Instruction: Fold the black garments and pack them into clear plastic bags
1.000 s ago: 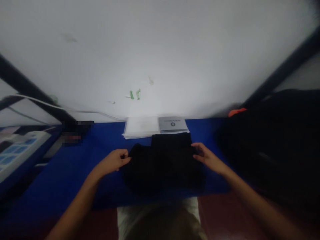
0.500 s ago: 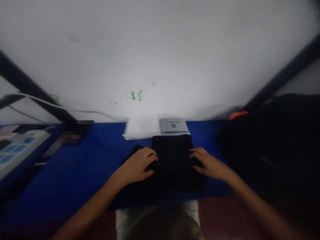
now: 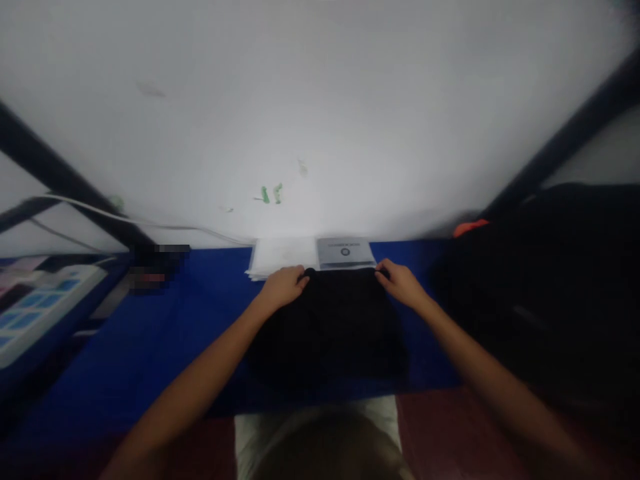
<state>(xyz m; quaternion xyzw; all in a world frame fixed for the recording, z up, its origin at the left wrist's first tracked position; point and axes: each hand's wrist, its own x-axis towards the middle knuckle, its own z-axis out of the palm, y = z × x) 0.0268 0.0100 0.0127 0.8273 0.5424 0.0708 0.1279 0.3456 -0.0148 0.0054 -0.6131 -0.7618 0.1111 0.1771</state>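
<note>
A: How many hands do you see?

B: Two. The left hand pinches the far left corner of one black cloth, and the right hand pinches the far right corner. On both, the fingers are closed on the cloth

A: Where is the cloth?

B: In the middle of the blue surface, right in front of the person. It is too dark to count its folds

A: Any bags or packs?

B: There is one pile of flat white packs, just past the cloth. I can't tell how many, or what is in them. One grey sheet with a dark round mark lies beside the pile

A: What else is around?

B: One big black heap on the right, with one orange bit by it. On the left is one pale thing with blue squares. One white wire runs along the wall, which has two green marks

A: What is in the way?

B: The left hand hides a bit of the pile's near edge, and blurry blocks hide something dark on the left
</note>
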